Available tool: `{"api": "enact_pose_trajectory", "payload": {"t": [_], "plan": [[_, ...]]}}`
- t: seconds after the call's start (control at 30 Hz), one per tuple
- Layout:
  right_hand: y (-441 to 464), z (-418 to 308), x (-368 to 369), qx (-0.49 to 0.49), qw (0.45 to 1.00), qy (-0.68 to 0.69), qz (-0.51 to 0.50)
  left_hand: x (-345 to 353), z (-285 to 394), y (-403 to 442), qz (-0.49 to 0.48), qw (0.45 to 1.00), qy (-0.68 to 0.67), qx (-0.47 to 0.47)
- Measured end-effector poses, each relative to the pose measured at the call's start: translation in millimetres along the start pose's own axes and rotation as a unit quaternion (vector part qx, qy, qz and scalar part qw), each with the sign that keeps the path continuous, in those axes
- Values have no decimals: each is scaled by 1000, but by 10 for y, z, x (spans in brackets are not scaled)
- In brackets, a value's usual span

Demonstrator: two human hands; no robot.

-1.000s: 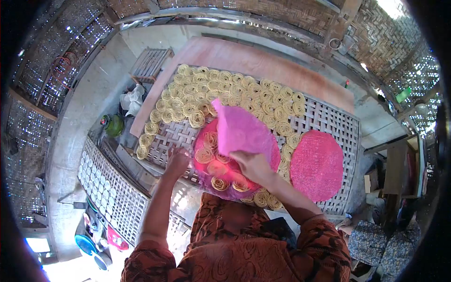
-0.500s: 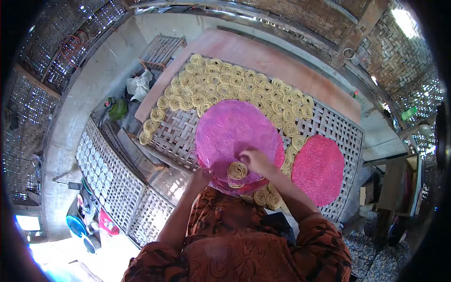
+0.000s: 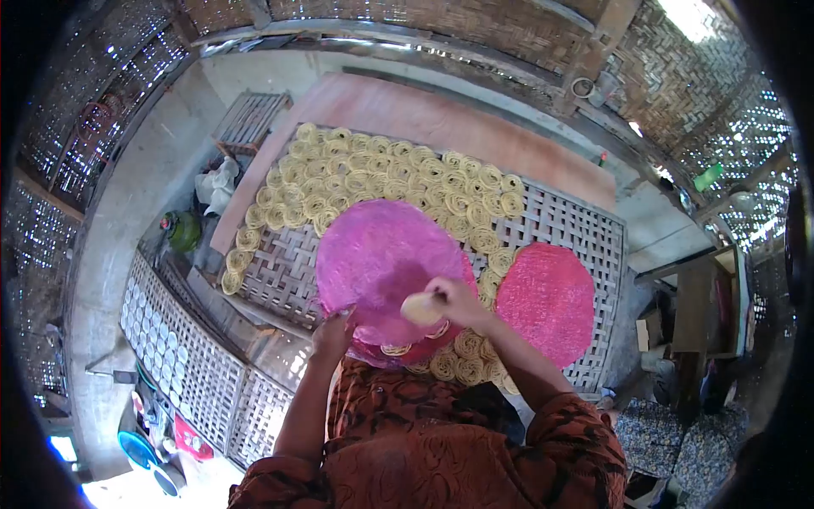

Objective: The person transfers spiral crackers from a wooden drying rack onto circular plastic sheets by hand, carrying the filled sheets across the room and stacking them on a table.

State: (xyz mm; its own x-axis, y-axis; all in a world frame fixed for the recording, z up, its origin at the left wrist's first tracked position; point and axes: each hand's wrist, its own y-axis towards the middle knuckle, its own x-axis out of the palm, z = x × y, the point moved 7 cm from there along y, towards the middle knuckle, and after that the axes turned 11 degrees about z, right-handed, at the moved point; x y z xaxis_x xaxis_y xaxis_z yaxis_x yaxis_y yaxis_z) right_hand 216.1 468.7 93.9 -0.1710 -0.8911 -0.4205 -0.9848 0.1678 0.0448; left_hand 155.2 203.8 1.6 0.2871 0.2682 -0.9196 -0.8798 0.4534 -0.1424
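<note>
A pale, round noodle nest (image 3: 420,310), blurred by motion, is in my right hand (image 3: 458,303), pinched at its right edge. It is tilted over the round pink mesh-like sheet (image 3: 386,254) in front of my body. My left hand (image 3: 333,335) grips that sheet's left edge. Beneath its near side, part of another noodle nest (image 3: 396,349) and darker pink layers show. Yellow coiled noodle nests (image 3: 373,165) lie in rows on the woven bamboo rack (image 3: 577,216). Several more nests (image 3: 466,360) sit close to my body.
A second, brighter pink round sheet (image 3: 547,305) lies on the rack at right. A reddish board (image 3: 475,127) runs along the far side. At left, a lower woven rack (image 3: 199,377) bears pale round pieces; a green gas cylinder (image 3: 181,231) stands behind it.
The noodle nest that lay flat on the pink sheet has been lifted and tilted by my right hand. The whole view has shifted, so things appear further left.
</note>
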Motion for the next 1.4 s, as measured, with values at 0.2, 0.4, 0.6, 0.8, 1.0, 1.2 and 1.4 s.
{"api": "enact_pose_trajectory", "payload": {"t": [0.2, 0.4, 0.6, 0.8, 1.0, 1.2, 1.4], "plan": [[355, 884, -1761, 13, 924, -94, 371, -79, 25, -43, 19, 999, -19, -30], [645, 2179, -1927, 95, 905, 38, 412, -164, -104, -147, 84, 994, -71, -20], [565, 898, -1194, -34, 873, -401, 274, -266, -257, -185, 84, 988, -105, -71], [484, 864, -491, 66, 867, -438, 230, -253, -138, -153, 104, 987, -113, -36], [479, 772, -521, -19, 885, -378, 271, -307, -115, -25, 111, 985, -124, -40], [-435, 762, -1703, 36, 869, 25, 493, -467, -109, 49, 165, 977, -134, -8], [-2301, 1618, -3094, 138, 757, -245, 590, -291, -166, 179, 150, 981, -120, -17]]}}
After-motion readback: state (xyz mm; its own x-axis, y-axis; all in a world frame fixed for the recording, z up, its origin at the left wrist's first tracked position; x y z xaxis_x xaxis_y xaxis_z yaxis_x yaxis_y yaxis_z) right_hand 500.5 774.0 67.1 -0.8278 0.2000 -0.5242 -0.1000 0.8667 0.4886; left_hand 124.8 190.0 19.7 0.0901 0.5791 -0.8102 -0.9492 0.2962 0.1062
